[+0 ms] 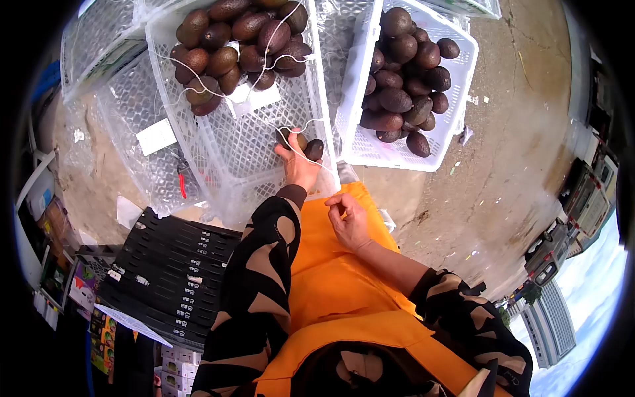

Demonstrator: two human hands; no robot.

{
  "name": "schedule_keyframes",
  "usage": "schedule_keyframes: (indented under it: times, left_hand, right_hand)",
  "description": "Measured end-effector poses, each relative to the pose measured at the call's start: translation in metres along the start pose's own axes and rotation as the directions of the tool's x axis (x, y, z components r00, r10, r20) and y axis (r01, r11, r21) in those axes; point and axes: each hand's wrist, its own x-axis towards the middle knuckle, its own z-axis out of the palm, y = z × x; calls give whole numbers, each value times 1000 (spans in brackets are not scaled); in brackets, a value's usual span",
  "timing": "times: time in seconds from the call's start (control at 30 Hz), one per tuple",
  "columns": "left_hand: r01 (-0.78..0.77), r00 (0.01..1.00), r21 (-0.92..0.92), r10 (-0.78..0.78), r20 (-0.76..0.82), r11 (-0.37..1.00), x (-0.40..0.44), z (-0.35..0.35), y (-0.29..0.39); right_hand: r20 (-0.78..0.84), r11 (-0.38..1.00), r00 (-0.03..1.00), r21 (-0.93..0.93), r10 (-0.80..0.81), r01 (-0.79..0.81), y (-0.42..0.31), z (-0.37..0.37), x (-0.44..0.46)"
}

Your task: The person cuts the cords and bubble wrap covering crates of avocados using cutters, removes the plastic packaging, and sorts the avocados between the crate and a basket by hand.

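Observation:
My left hand point(302, 165) reaches into the near end of the clear plastic crate point(231, 147), its fingers closed round a dark avocado point(301, 141). Another avocado point(314, 149) lies against the right side of that hand. White string point(286, 123) runs loosely across the crate and over the hand. At the crate's far end is a heap of dark avocados point(252, 58). My right hand point(348, 221) hovers in front of the orange apron point(331, 278), fingers curled in, with nothing visible in them.
Right of the crate stands a white basket point(413, 162) with many avocados inside. A red-handled tool point(182, 185) and a white card point(156, 137) lie on clear plastic at left. A black slatted crate point(169, 271) sits lower left. Parked vehicles point(585, 198) are far right.

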Motion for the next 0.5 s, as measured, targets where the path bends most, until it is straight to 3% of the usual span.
schedule_keyframes:
  times: [0.03, 0.07, 0.17, 0.2, 0.23, 0.3, 0.33, 0.4, 0.5]
  left_hand:
    - [33, 999, -39, -33, -2, 999, 2, -4, 5]
    - [15, 999, -55, -14, 31, 998, 6, -12, 5]
    - [-150, 931, -569, 309, 194, 808, 35, -16, -57]
    - [92, 921, -650, 183, 343, 754, 18, -46, -43]
    - [160, 900, -738, 211, 382, 656, 3, -64, -40]
    - [48, 928, -853, 292, 231, 520, -34, -91, -33]
    - [-85, 949, -795, 291, 119, 601, -50, -99, -29]
    - [-318, 940, -607, 325, -103, 728, -78, -106, -20]
    - [-545, 838, -558, 435, -331, 625, -93, -112, 0]
  right_hand:
    - [-27, 1000, 999, 11, 23, -23, -14, 4, 7]
    - [51, 992, 991, 30, 121, -123, -20, 6, 14]
    - [28, 981, 990, 133, 140, -143, -32, 21, 31]
    - [30, 970, 991, 203, 130, -133, -34, 25, 36]
    - [54, 909, 960, 311, 275, -277, -35, 31, 40]
    - [150, 687, 834, 500, 531, -527, -52, 40, 51]
    - [272, 593, 827, 591, 492, -547, -72, 34, 53]
    - [353, 501, 851, 694, 389, -517, -77, 38, 52]
    - [386, 417, 901, 799, 198, -434, -86, 28, 58]
